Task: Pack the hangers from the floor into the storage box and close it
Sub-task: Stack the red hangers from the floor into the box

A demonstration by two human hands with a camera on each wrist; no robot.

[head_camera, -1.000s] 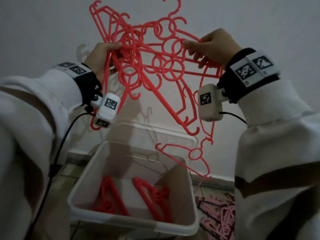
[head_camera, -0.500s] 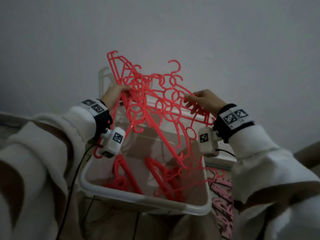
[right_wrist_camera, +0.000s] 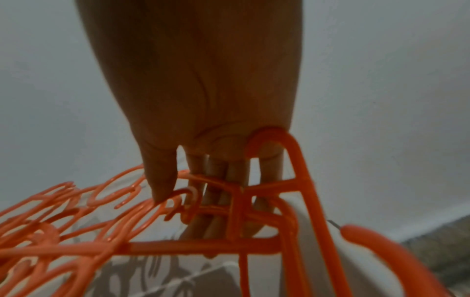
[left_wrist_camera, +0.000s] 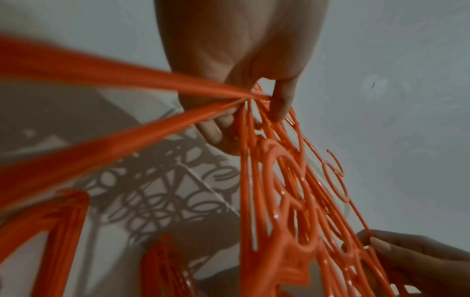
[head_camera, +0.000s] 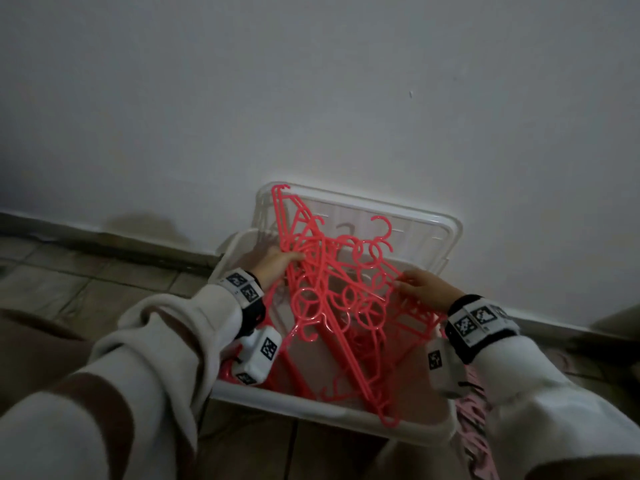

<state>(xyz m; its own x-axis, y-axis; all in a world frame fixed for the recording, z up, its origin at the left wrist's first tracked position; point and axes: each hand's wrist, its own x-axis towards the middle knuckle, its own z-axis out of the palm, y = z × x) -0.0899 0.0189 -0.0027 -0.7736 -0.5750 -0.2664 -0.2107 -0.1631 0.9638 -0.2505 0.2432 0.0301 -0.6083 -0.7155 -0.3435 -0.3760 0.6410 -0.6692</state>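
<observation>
A tangled bundle of red plastic hangers (head_camera: 332, 296) hangs partly inside the open translucent storage box (head_camera: 311, 408) on the floor. My left hand (head_camera: 277, 263) grips the bundle at its left side; in the left wrist view its fingers (left_wrist_camera: 254, 112) pinch several bars of the hangers (left_wrist_camera: 279, 191). My right hand (head_camera: 422, 289) holds the bundle's right side, thumb and fingers (right_wrist_camera: 162, 180) curled round the hangers (right_wrist_camera: 241, 201). More red hangers (left_wrist_camera: 63, 231) lie in the box. The box's clear lid (head_camera: 415, 233) leans against the wall behind it.
A pile of pale pink hangers (head_camera: 474, 420) lies on the tiled floor right of the box. The white wall (head_camera: 311, 98) and its skirting run directly behind the box. My sleeves fill the lower part of the head view.
Both hands have lowered the red hanger bundle from well above the box down into it. The head view has tilted downward with them.
</observation>
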